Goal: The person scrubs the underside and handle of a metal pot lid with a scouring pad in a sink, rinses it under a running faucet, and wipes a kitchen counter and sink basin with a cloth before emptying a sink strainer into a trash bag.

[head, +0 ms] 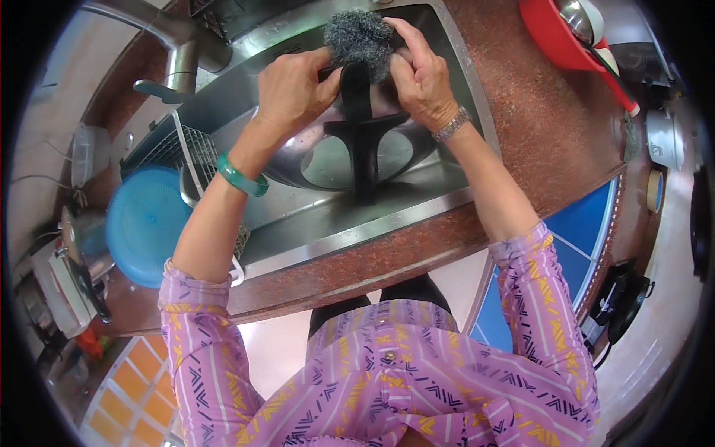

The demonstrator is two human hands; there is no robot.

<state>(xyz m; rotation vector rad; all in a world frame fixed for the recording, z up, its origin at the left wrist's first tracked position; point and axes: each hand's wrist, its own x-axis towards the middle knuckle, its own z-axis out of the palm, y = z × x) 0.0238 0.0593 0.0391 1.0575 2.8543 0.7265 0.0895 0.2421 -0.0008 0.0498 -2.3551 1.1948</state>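
Above the sink (pixel 447 167), a grey steel wool scourer (pixel 358 42) is between my two hands. My left hand (pixel 299 84) pinches its left edge, with the thumb close to a black handle (pixel 357 100). On the other side, my right hand (pixel 419 75) grips the scourer with curled fingers. Below lies a shiny, dark-edged piece of cookware (pixel 290 173), a pan or a lid, in the stainless steel basin. The black handle with a crosspiece stands in front of it. My fingertips are partly hidden by the wool.
A faucet (pixel 181 61) stands at upper left. A wire rack (pixel 195 151) and a blue plastic lid (pixel 148 226) sit at the basin's left. On the right counter are a red basin (pixel 553 39) with a metal ladle. The stone counter edge (pixel 357 265) runs before me.
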